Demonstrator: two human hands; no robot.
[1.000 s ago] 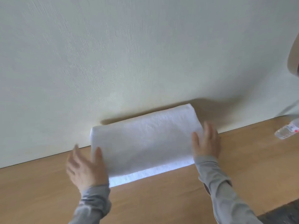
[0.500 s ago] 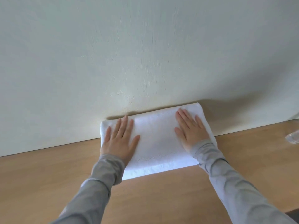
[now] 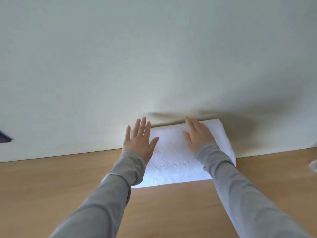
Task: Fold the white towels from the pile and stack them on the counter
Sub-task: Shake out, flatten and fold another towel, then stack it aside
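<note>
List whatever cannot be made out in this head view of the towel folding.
- Outside the head view altogether: the towel pile.
- Cut by the right frame edge and blurred: a clear object, unidentifiable.
- Cut by the left frame edge and blurred: a dark object.
- Hidden under the left hand and left sleeve: the left end of the folded towel. The right hand covers part of its top.

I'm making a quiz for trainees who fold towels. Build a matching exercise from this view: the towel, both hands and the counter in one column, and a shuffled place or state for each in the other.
Column one
1. towel
2. left hand
3. right hand
4. counter

Column two
A. flat on the towel, right of its middle
B. light brown wood, under the towel
C. white, folded, far edge at the wall
D. flat at the towel's left end

Pairs: 1-C, 2-D, 3-A, 4-B
</note>
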